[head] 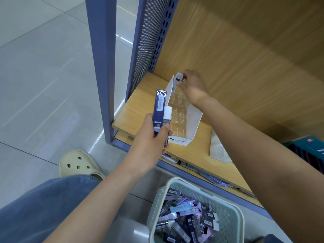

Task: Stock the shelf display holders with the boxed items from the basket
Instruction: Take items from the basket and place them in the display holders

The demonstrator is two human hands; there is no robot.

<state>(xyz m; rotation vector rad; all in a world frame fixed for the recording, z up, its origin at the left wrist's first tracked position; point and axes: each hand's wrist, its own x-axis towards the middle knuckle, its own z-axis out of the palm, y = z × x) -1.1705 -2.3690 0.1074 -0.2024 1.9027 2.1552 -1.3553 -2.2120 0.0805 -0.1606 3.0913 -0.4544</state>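
At frame centre your left hand [149, 137] curls its fingers round a tall dark-blue box [159, 106] and a slim white box [167, 115]. Just above, your right hand [192, 87] pinches a small white box [179, 78] at the back of the white cardboard display holder [194, 125] on the wooden shelf [140, 97]; the pale plastic lattice basket [158, 202] of boxes sits lower right.

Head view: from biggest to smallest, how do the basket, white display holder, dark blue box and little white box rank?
1. basket, though it is nearest the camera, which flatters it
2. white display holder
3. dark blue box
4. little white box, farthest away and partly covered, so its true size is unsure
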